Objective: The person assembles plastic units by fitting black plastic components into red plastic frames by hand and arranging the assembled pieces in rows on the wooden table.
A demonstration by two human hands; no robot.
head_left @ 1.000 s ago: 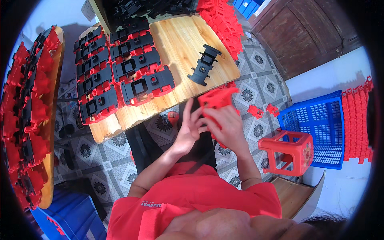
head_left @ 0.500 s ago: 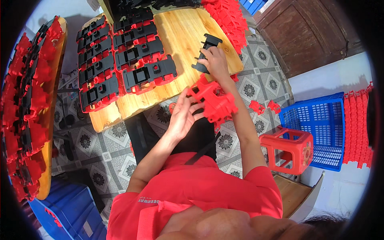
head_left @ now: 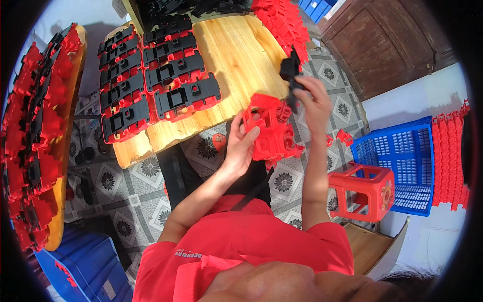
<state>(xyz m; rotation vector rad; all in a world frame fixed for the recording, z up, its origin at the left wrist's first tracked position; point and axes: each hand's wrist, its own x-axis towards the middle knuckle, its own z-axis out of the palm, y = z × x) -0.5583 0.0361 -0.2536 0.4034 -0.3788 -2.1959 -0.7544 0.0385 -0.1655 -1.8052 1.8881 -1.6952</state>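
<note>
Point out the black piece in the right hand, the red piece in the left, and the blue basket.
Black piece [head_left: 290, 71]: head view, its wide upper section.
Red piece [head_left: 270, 138]: head view, middle of its body.
Blue basket [head_left: 392, 132]: head view, upper rim.

Red frame [head_left: 272, 140], black plate [head_left: 290, 69], yellowish grained worktop [head_left: 236, 55], blue crate [head_left: 397, 143], red stool [head_left: 385, 190], dark-flowered grey-and-white floor [head_left: 283, 181]

Red openwork frame [head_left: 271, 142]; black plate [head_left: 290, 69] edge-on nearby.
</note>
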